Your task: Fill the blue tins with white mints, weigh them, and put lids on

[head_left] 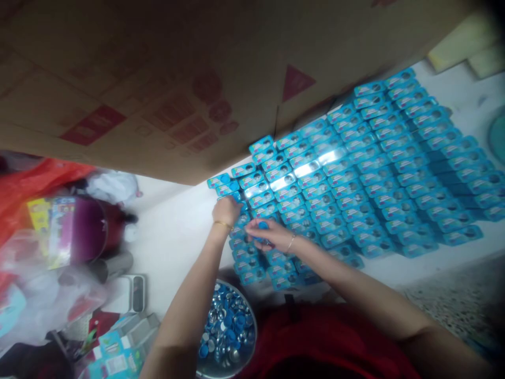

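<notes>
1. see blue boxes [292,204] ranked on the white table [165,226], with long axes roughly left to right, angled away at the right end.
2. note left hand [226,210] at the leftmost column, nearer its far end than the right; cannot tell if gripping.
3. find right hand [272,237] pinching a blue cap [263,226], just right of the left.
4. locate metal bowl [252,345] nearer the body.

Dim, left edge perhaps motion-blurred, glare on blue boxes [307,169]

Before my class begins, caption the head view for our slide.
Left hand at rows of blue boxes, right hand holding a small blue piece, near a bowl of loose pieces.
</notes>
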A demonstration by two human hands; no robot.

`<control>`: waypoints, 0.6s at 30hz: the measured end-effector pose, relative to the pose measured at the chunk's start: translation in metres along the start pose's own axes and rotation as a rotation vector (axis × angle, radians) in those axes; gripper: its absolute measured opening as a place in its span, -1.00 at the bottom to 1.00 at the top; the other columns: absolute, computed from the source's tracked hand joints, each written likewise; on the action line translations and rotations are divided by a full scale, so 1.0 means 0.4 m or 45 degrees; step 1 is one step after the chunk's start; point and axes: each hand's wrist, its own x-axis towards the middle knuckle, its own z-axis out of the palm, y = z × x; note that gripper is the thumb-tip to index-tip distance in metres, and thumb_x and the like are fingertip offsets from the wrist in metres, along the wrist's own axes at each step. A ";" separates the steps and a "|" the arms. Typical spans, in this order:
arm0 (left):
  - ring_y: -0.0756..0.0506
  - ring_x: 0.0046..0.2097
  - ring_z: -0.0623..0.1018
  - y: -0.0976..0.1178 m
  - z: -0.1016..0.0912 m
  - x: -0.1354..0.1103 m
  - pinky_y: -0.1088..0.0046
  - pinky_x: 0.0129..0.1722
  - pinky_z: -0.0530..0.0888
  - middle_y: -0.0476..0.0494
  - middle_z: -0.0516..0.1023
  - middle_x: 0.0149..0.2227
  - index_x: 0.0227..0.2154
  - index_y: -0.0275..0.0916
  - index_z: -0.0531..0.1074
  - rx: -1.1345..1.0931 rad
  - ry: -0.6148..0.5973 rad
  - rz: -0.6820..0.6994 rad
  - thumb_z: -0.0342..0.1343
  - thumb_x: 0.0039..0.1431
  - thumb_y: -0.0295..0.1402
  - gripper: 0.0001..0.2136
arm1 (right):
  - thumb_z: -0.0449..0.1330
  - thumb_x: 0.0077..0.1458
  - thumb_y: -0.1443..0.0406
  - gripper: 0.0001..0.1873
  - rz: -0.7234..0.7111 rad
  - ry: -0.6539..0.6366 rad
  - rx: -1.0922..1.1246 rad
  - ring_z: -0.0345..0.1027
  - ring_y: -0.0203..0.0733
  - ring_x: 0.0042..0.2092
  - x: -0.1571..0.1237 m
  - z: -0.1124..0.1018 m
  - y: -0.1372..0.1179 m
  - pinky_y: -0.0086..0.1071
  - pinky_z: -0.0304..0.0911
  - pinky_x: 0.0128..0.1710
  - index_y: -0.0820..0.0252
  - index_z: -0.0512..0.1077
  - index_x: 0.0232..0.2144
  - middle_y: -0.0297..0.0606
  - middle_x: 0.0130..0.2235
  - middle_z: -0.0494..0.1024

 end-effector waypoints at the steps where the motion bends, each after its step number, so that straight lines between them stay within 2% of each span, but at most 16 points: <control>1: -0.21 -0.22 0.52 0.008 -0.005 0.005 0.35 -0.29 0.38 -0.22 0.55 -0.32 -0.43 -0.21 0.46 0.076 -0.045 -0.027 0.12 0.01 -0.17 -0.80 | 0.31 -0.10 0.07 -0.60 0.023 -0.015 -0.014 0.20 -0.44 -0.60 0.002 -0.002 0.002 -0.58 -0.09 -0.73 0.20 0.34 -0.31 -0.38 -0.45 0.43; 6: -0.27 -0.15 0.53 0.012 -0.010 0.015 0.30 -0.26 0.40 -0.30 0.54 -0.22 -0.37 -0.20 0.51 0.281 -0.124 -0.043 0.04 0.07 0.00 -0.64 | 0.30 -0.09 0.07 -0.62 0.066 -0.094 -0.072 0.13 -0.47 -0.63 0.005 0.009 -0.001 -0.58 -0.13 -0.76 0.23 0.35 -0.36 -0.43 -0.52 0.38; 10: -0.27 -0.16 0.52 0.003 -0.015 -0.004 0.29 -0.25 0.40 -0.29 0.53 -0.26 -0.38 -0.22 0.50 0.281 -0.057 -0.007 0.02 0.09 0.00 -0.63 | 0.32 -0.12 0.07 -0.62 0.142 -0.103 -0.098 0.08 -0.49 -0.67 -0.016 0.023 -0.009 -0.59 -0.17 -0.77 0.22 0.32 -0.42 -0.47 -0.57 0.36; 12: -0.20 -0.22 0.51 0.001 -0.025 -0.043 0.34 -0.25 0.40 -0.22 0.52 -0.32 -0.32 -0.22 0.47 0.080 -0.002 0.167 0.03 0.11 -0.07 -0.69 | 0.33 -0.13 0.10 -0.64 0.165 -0.089 -0.110 0.09 -0.48 -0.67 -0.028 0.021 -0.003 -0.58 -0.15 -0.78 0.22 0.33 -0.42 -0.45 -0.57 0.39; 15: -0.08 -0.24 0.47 -0.007 -0.030 -0.138 0.42 -0.21 0.40 -0.11 0.48 -0.29 -0.17 -0.20 0.41 -0.423 -0.127 0.677 0.07 0.10 -0.19 -0.73 | 0.31 -0.11 0.14 -0.70 0.122 -0.077 -0.125 0.10 -0.47 -0.69 -0.037 0.015 0.022 -0.56 -0.14 -0.79 0.22 0.34 -0.46 -0.42 -0.57 0.41; 17: -0.05 -0.24 0.44 -0.017 -0.018 -0.201 0.44 -0.19 0.39 -0.09 0.45 -0.28 -0.25 -0.22 0.42 -0.625 -0.234 0.879 0.09 0.08 -0.26 -0.80 | 0.29 -0.10 0.17 -0.74 0.083 -0.094 -0.151 0.06 -0.47 -0.71 -0.036 0.017 0.043 -0.55 -0.15 -0.79 0.22 0.33 -0.52 -0.44 -0.63 0.36; 18: -0.04 -0.25 0.43 -0.025 -0.008 -0.224 0.44 -0.18 0.38 -0.08 0.44 -0.30 -0.33 -0.23 0.43 -0.669 -0.251 0.892 0.08 0.08 -0.29 -0.85 | 0.28 -0.09 0.18 -0.74 0.069 -0.103 -0.162 0.03 -0.48 -0.72 -0.035 0.021 0.053 -0.54 -0.16 -0.78 0.21 0.33 -0.54 -0.46 -0.66 0.33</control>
